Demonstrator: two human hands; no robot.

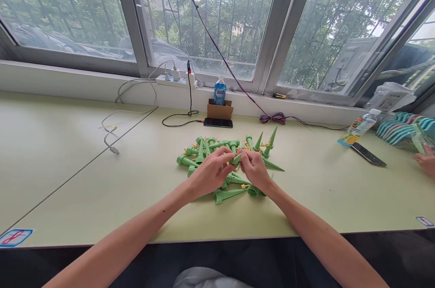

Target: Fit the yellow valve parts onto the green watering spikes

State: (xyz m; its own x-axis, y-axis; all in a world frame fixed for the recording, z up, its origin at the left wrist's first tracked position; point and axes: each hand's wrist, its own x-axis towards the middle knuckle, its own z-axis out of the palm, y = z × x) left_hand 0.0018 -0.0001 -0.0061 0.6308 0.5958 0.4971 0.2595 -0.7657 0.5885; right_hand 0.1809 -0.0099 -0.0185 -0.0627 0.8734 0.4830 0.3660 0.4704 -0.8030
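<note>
Between the two hands, just above the table (322, 192), one green spike (235, 159) is held. The left hand (212, 169) pinches its body between thumb and fingers; the right hand (254, 169) pinches it at the pointed end, fingertips drawn together. Loose spikes (186, 160) and yellow taps (244, 186) lie below and around both hands. Beyond the hands, a phone (218, 123) lies before a small box (220, 111).

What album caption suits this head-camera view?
Left hand and right hand meet at a green, cone-shaped plastic spike above many similar spikes.
</note>
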